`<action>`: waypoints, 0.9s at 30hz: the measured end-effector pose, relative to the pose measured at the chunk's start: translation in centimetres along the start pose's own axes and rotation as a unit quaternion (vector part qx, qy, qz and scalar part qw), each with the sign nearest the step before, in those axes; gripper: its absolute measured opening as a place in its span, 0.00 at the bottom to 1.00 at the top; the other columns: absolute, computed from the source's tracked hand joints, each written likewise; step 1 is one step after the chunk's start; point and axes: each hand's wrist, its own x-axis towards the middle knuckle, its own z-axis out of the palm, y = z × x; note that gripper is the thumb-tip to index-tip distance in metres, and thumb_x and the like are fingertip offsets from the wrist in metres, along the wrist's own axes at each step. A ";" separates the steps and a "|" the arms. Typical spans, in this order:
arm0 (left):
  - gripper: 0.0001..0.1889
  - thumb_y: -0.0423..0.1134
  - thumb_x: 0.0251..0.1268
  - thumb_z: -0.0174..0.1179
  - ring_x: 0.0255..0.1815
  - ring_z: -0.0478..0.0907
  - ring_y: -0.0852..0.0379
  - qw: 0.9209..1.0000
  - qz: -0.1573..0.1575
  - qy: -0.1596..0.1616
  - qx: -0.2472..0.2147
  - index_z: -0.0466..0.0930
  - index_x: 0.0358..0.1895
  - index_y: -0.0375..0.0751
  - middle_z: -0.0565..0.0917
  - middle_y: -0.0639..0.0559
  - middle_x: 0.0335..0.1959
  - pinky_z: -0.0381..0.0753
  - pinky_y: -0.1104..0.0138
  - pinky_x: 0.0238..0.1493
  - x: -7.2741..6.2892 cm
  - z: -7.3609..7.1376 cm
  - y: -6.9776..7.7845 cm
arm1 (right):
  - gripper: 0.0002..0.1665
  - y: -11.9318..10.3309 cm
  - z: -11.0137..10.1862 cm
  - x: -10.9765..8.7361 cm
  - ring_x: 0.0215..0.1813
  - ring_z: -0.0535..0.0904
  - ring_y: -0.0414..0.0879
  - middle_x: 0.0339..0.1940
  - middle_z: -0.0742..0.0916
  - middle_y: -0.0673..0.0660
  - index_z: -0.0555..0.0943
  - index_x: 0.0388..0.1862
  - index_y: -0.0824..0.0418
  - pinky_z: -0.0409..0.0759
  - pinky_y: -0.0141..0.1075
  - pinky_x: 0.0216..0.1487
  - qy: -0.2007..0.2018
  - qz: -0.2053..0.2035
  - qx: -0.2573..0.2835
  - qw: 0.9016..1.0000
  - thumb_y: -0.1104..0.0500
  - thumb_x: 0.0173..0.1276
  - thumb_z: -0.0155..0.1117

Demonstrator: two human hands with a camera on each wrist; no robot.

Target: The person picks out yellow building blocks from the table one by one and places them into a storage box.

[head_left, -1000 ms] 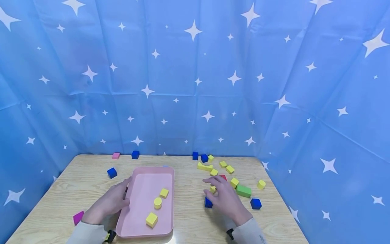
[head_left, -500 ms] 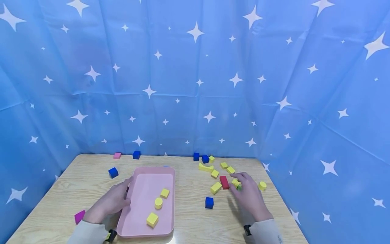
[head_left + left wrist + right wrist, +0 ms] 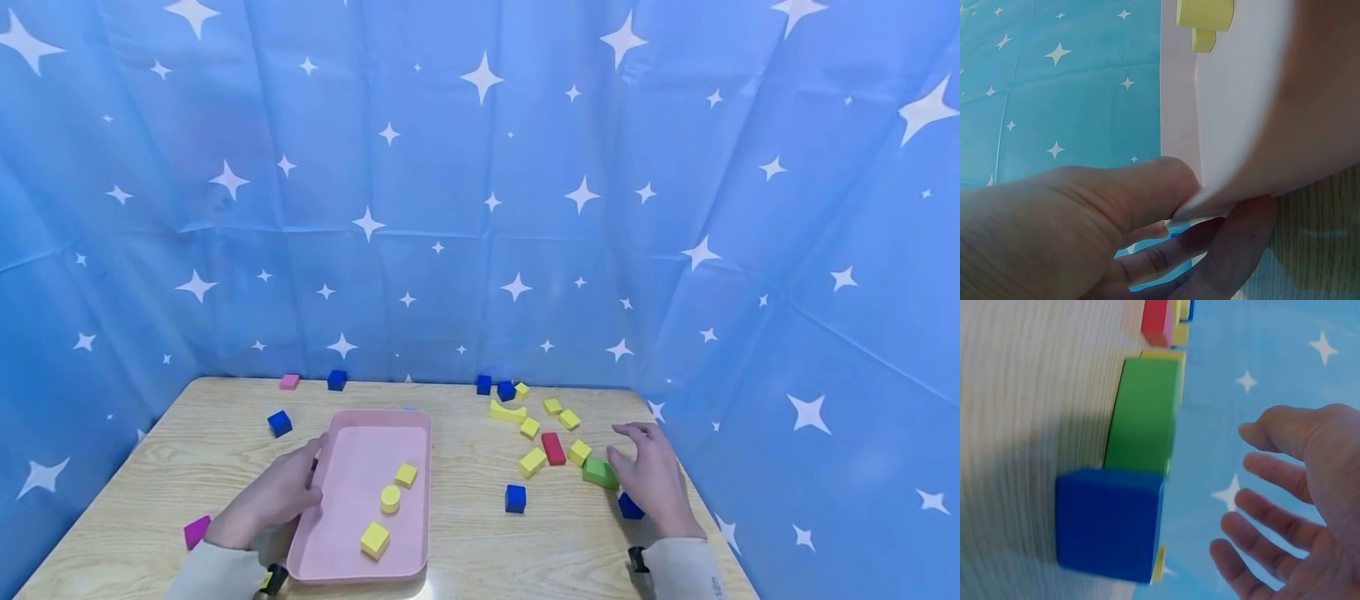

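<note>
At the left rim of a pink tray (image 3: 348, 450), my left hand (image 3: 273, 492) holds on, thumb over the edge and fingers outside. The left wrist view shows the thumb and fingers of that hand (image 3: 1147, 206) pinching the tray wall (image 3: 1179, 112). Inside the tray lie a yellow cylinder (image 3: 390, 499) and yellow blocks (image 3: 375, 541). On the right, my right hand (image 3: 658, 482) hovers with fingers spread, holding nothing. Beneath and beside it are a blue cube (image 3: 1110, 525) and a green block (image 3: 1144, 415). A yellow piece (image 3: 1159, 564) shows partly behind the blue cube.
Right of the tray lie a red block (image 3: 553, 448), a blue cube (image 3: 515, 498), a yellow arch-shaped block (image 3: 507, 412) and several yellow blocks. Left of it are a magenta block (image 3: 197, 532) and a blue cube (image 3: 280, 423). A starry blue curtain (image 3: 450, 208) stands behind the table.
My right hand has moved rightward over the scattered blocks, uncovering the red block and then the green one. The yellow cylinder at the right is now hidden behind it. The left hand stays on the tray.
</note>
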 end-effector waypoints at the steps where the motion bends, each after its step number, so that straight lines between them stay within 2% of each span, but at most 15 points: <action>1: 0.49 0.21 0.67 0.71 0.65 0.92 0.36 1.000 -0.001 0.001 0.000 0.56 0.89 0.17 0.82 0.20 0.76 0.99 0.49 0.58 0.0 0.0 0.0 | 0.28 0.3 -0.1 0.1 0.76 0.80 0.77 0.77 0.82 0.74 0.86 0.77 0.65 0.86 0.76 0.68 -0.002 0.005 -0.001 1.000 0.57 0.84 0.75; 16: 0.49 0.22 0.68 0.71 0.66 0.92 0.36 1.000 -0.002 0.002 0.003 0.56 0.90 0.18 0.82 0.21 0.77 0.98 0.47 0.61 0.0 -0.1 -0.1 | 0.34 2.9 -1.3 0.9 0.84 0.70 0.84 0.85 0.73 0.82 0.78 0.85 0.68 0.78 0.81 0.79 -0.067 0.067 -0.008 0.995 0.54 0.87 0.68; 22: 0.49 0.22 0.69 0.71 0.67 0.91 0.36 1.000 -0.002 0.002 0.006 0.56 0.90 0.19 0.81 0.21 0.78 0.98 0.48 0.60 -0.1 -0.1 0.0 | 0.31 3.6 -1.4 1.2 0.76 0.80 0.82 0.79 0.79 0.83 0.81 0.81 0.70 0.88 0.75 0.68 -0.072 0.047 -0.024 0.996 0.56 0.87 0.69; 26: 0.49 0.22 0.69 0.71 0.66 0.92 0.37 1.000 -0.006 0.001 0.005 0.56 0.91 0.20 0.82 0.21 0.77 0.99 0.48 0.60 -0.1 -0.1 0.1 | 0.29 3.9 -1.4 1.3 0.73 0.82 0.80 0.78 0.80 0.83 0.83 0.79 0.70 0.91 0.69 0.62 -0.074 0.049 -0.025 0.996 0.57 0.87 0.69; 27: 0.49 0.22 0.69 0.71 0.67 0.92 0.37 1.000 -0.009 0.000 0.003 0.56 0.91 0.21 0.82 0.22 0.78 0.98 0.48 0.61 -0.1 0.0 0.1 | 0.29 3.9 -1.4 1.3 0.67 0.85 0.79 0.78 0.80 0.84 0.83 0.79 0.71 0.92 0.65 0.58 -0.075 0.052 -0.022 0.996 0.58 0.87 0.68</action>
